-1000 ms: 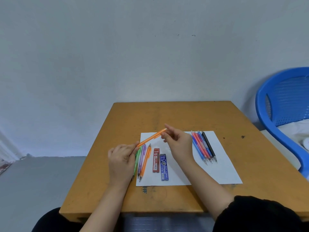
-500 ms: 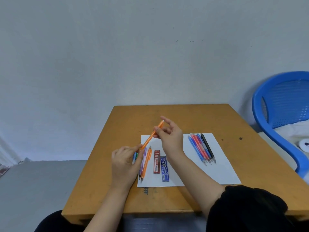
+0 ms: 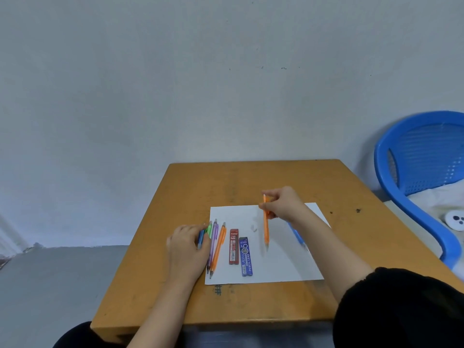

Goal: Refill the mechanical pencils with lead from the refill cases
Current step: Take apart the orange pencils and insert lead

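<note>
My right hand point(image 3: 285, 204) grips an orange mechanical pencil point(image 3: 266, 229) near its top, tip pointing down at the white paper point(image 3: 288, 264). My left hand point(image 3: 187, 249) lies at the paper's left edge and pinches a blue pencil point(image 3: 200, 239), with a green pencil point(image 3: 208, 228) beside its fingers. A purple pencil point(image 3: 213, 243) and a second orange pencil point(image 3: 218, 251) lie next to them. The red refill case point(image 3: 233, 247) and the blue refill case point(image 3: 246, 257) lie side by side mid-paper. My right forearm hides most of the right-hand pencil group; one blue pencil there point(image 3: 297, 236) shows.
The paper lies on a small wooden table point(image 3: 190, 189) against a grey wall. A blue plastic chair point(image 3: 421, 156) stands at the right, with a white round object point(image 3: 455, 219) on its seat.
My left hand let go of the orange pencil's tip and dropped onto the left pencil group. My right hand swung the orange pencil tip-down and carried it right.
</note>
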Tool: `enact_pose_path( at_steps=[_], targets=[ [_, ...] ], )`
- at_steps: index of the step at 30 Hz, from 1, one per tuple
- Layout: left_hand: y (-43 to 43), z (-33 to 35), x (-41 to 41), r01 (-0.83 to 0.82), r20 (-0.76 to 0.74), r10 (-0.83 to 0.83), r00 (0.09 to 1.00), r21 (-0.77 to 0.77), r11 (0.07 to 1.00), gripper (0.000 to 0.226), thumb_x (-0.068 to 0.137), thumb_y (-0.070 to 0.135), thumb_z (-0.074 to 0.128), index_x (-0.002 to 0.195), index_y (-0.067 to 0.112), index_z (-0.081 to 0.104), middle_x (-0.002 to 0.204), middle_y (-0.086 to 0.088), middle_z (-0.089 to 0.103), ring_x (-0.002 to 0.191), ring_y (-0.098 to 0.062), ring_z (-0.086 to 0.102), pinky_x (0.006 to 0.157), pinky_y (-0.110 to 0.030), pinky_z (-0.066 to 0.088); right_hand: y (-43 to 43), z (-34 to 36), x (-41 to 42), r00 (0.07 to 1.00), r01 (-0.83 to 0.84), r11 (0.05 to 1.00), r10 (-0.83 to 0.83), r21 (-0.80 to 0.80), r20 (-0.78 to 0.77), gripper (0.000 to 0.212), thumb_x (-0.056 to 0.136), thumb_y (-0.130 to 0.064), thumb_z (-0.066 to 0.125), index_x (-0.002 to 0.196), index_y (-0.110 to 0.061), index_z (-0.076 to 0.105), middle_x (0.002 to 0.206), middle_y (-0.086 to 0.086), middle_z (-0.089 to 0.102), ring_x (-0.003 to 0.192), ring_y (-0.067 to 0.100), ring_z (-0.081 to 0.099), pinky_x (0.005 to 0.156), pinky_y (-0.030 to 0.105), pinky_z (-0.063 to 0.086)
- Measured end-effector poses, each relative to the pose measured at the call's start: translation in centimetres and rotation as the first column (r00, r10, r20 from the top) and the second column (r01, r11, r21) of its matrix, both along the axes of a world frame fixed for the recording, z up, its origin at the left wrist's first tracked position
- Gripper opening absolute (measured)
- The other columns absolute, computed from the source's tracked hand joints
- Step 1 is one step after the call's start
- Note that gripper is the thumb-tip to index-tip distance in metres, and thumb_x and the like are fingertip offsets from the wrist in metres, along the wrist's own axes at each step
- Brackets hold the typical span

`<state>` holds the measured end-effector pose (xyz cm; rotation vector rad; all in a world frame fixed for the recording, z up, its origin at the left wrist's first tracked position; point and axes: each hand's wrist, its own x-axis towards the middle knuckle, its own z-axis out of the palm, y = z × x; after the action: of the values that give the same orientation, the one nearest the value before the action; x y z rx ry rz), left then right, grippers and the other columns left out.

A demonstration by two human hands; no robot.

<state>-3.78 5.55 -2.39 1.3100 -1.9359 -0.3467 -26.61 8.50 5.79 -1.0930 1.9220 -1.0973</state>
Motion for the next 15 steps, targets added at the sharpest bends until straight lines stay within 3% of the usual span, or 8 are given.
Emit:
enact_pose_path(
  at_steps=[3,5,12,15],
  targets=[
    [0.0,0.0,0.0,-0.011,0.008,0.011,1.0,0.031,0.999,0.03,0.09,0.027,0.06,0.118,0.02,0.067,0.114,0.007,0.065,0.114,-0.008,0.047,0.09,-0.025,0.024,0.4,-1.0,-0.1,0.994,-0.036,0.989,0.05,0.141,-0.095,0.045,0.086,-0.006,0.067,0.129,-0.009,0.056,0.072,0.005,0.061,0.051,0.011,0.06,0.053,0.015,0.052],
    [-0.1,0.0,-0.1,-0.016,0.017,0.015,1.0,0.041,0.999,0.03,0.09,0.028,0.06,0.119,0.021,0.067,0.115,0.008,0.065,0.114,-0.008,0.047,0.09,-0.026,0.025,0.4,-1.7,-0.1,0.99,-0.047,0.981,0.071,0.189,-0.122,0.045,0.086,-0.007,0.067,0.13,-0.011,0.057,0.073,0.005,0.062,0.055,0.013,0.06,0.062,0.021,0.055],
    [0.1,0.2,-0.1,-0.016,0.013,0.016,1.0,0.034,0.999,0.029,0.091,0.028,0.059,0.118,0.02,0.067,0.114,0.007,0.066,0.112,-0.008,0.048,0.093,-0.028,0.027,0.5,-2.7,0.0,0.969,-0.059,0.97,0.112,0.236,-0.22,0.045,0.084,-0.018,0.071,0.127,-0.016,0.059,0.091,0.006,0.062,0.07,0.014,0.059,0.079,0.027,0.054],
    [0.1,0.2,-0.1,-0.019,0.017,0.019,1.0,0.036,0.999,0.03,0.091,0.028,0.059,0.119,0.019,0.066,0.114,0.007,0.065,0.112,-0.007,0.048,0.091,-0.025,0.024,0.4,-2.9,0.2,0.959,-0.067,0.963,0.135,0.261,-0.251,0.047,0.084,-0.02,0.071,0.129,-0.017,0.058,0.091,0.003,0.062,0.071,0.013,0.059,0.076,0.026,0.054]
  ],
)
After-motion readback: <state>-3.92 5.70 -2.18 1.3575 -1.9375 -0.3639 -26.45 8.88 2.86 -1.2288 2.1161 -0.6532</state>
